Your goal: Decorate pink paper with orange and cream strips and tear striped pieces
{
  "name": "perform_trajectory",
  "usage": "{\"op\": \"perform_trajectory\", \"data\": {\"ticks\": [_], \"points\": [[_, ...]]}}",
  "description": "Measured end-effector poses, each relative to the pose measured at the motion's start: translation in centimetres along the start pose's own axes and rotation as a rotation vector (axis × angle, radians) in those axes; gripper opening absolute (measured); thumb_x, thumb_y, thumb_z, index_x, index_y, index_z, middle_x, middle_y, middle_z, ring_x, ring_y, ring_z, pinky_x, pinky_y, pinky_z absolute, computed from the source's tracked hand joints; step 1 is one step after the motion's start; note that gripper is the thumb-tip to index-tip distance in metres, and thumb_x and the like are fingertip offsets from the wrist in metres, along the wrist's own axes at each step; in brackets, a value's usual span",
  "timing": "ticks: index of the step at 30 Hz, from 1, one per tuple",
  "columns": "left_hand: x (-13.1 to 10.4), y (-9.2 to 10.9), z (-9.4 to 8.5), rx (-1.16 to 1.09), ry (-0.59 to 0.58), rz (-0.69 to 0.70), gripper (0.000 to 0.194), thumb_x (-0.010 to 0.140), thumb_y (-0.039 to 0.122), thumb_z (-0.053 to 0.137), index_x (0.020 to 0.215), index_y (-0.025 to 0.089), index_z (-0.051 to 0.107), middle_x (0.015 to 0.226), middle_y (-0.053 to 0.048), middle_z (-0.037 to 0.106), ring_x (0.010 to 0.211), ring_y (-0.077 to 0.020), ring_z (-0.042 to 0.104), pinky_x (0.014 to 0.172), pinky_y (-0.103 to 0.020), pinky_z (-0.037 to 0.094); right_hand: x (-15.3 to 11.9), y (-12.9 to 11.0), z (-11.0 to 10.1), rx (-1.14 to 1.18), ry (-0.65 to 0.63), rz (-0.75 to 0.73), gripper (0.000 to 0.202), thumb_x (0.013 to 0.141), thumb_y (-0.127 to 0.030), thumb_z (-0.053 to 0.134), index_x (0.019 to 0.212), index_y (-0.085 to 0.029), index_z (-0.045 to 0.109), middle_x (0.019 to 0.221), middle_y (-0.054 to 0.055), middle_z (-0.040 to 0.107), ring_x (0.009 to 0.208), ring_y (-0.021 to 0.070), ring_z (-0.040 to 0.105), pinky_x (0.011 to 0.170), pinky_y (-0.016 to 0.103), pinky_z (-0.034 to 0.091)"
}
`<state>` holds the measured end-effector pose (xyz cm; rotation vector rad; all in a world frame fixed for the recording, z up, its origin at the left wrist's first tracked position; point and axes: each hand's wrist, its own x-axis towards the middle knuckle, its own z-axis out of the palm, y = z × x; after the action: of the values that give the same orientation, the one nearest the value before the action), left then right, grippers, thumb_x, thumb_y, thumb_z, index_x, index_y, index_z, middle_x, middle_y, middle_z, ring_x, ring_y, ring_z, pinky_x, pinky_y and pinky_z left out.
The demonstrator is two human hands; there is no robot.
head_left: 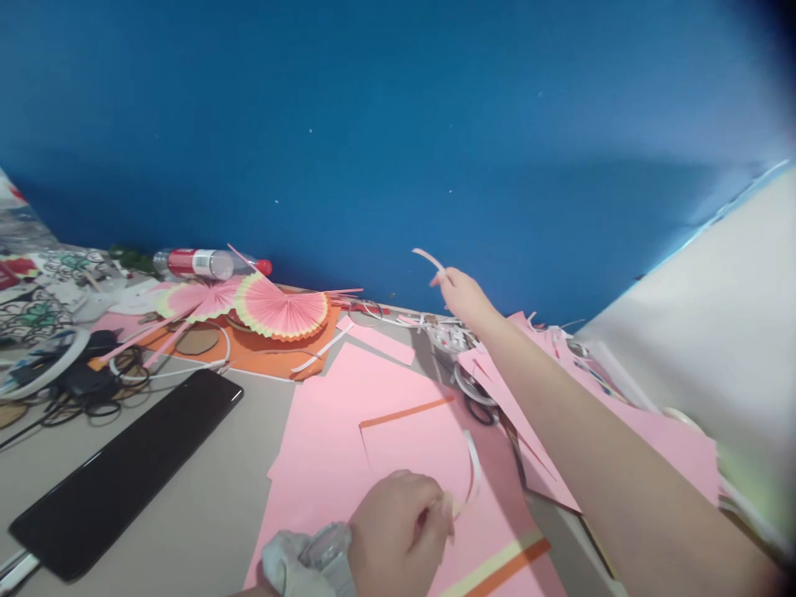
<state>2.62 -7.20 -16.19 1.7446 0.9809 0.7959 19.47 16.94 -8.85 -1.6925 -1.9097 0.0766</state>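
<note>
My left hand (pixel 401 531), with a grey band at its wrist, is closed low over pink paper sheets (pixel 323 414). A thin, curled white strip (pixel 476 464) comes out from its pinched fingertips. Further off, my right hand (pixel 466 297) is raised before the blue wall, pinching a narrow pale strip (pixel 429 259) whose free end points left. Beneath the left hand, an orange strip (pixel 404 412) lies on the pink paper. Cream and orange bands (pixel 507 568) run along the sheet's lower right.
Pleated pink paper fans (pixel 286 307) lie on orange paper (pixel 261 356), with a plastic bottle (pixel 192 264) behind them. A black phone (pixel 124 473) and tangled cables (pixel 93 373) are at left. More pink paper (pixel 652 431) lies under my right arm. A blue wall (pixel 373 124) bounds the back.
</note>
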Motion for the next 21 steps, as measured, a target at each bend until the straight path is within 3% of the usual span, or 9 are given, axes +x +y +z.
{"op": "perform_trajectory", "data": {"ticks": [3,6,8,10,13,15,17,21], "points": [[-0.1,-0.2,0.0,-0.014,0.005,0.000,0.032,0.085,0.016,0.036,0.053,0.019,0.042,0.058,0.000,0.054,0.067,-0.0149,0.052,0.065,-0.026,0.036,1.2,-1.6,0.5,0.163,-0.104,0.066,0.028,0.086,-0.028,0.045,0.109,-0.015,0.053,0.083,0.006,0.065,0.069,0.0159,0.060,0.069,0.033,0.047],[-0.2,-0.4,0.2,-0.053,0.034,-0.020,0.032,0.086,0.017,0.036,0.054,0.019,0.043,0.060,0.000,0.055,0.069,-0.0152,0.053,0.067,-0.026,0.036,-0.6,-3.2,-0.1,0.285,-0.113,0.084,0.046,0.081,-0.029,0.050,0.126,-0.018,0.041,0.108,0.010,0.062,0.092,0.0214,0.060,0.080,0.037,0.046],[-0.2,-0.6,0.4,-0.094,0.067,-0.037,0.032,0.086,0.017,0.035,0.055,0.019,0.043,0.063,0.000,0.056,0.070,-0.0144,0.053,0.069,-0.026,0.037,-4.4,-4.1,-0.7,0.354,-0.086,0.059,0.043,0.087,-0.031,0.042,0.129,-0.021,0.036,0.119,0.009,0.055,0.104,0.0198,0.055,0.088,0.037,0.042],[-0.2,-0.7,0.6,-0.132,0.112,-0.057,0.031,0.088,0.018,0.032,0.059,0.019,0.042,0.065,0.000,0.056,0.070,-0.0135,0.053,0.070,-0.025,0.037,-9.9,-4.7,-1.0,0.413,-0.049,0.022,0.033,0.092,-0.034,0.028,0.121,-0.025,0.042,0.116,0.005,0.056,0.109,0.0172,0.051,0.093,0.036,0.039],[-0.1,-0.7,0.6,-0.156,0.207,-0.110,0.031,0.092,0.025,0.026,0.065,0.020,0.041,0.068,-0.001,0.051,0.070,-0.0140,0.051,0.069,-0.026,0.037,-18.5,-4.9,-1.1,0.397,-0.036,-0.117,0.024,0.091,-0.027,0.034,0.112,-0.025,0.045,0.112,0.006,0.054,0.108,0.0186,0.049,0.088,0.035,0.039],[0.0,-0.6,0.4,-0.153,0.244,-0.140,0.030,0.093,0.030,0.025,0.068,0.020,0.039,0.068,0.000,0.045,0.068,-0.0143,0.047,0.066,-0.026,0.037,-22.4,-4.8,-1.1,0.264,-0.030,-0.306,0.026,0.086,-0.019,0.042,0.111,-0.023,0.045,0.106,0.006,0.056,0.104,0.0201,0.050,0.091,0.038,0.033],[0.0,-0.5,0.1,-0.149,0.233,-0.148,0.030,0.093,0.033,0.027,0.068,0.020,0.038,0.068,0.000,0.043,0.066,-0.0142,0.044,0.064,-0.026,0.035,-24.0,-4.5,-1.1,0.172,-0.074,-0.462,0.025,0.082,-0.013,0.044,0.106,-0.021,0.047,0.094,0.003,0.060,0.093,0.0185,0.055,0.094,0.040,0.025],[-0.1,-0.1,-0.4,-0.141,0.165,-0.168,0.032,0.093,0.036,0.030,0.067,0.020,0.040,0.066,0.001,0.041,0.065,-0.0136,0.041,0.063,-0.026,0.034,-23.7,-3.8,-0.8,0.200,-0.085,-0.545,0.018,0.083,-0.008,0.041,0.094,-0.018,0.049,0.074,0.000,0.058,0.068,0.0143,0.050,0.076,0.032,0.033]]}}
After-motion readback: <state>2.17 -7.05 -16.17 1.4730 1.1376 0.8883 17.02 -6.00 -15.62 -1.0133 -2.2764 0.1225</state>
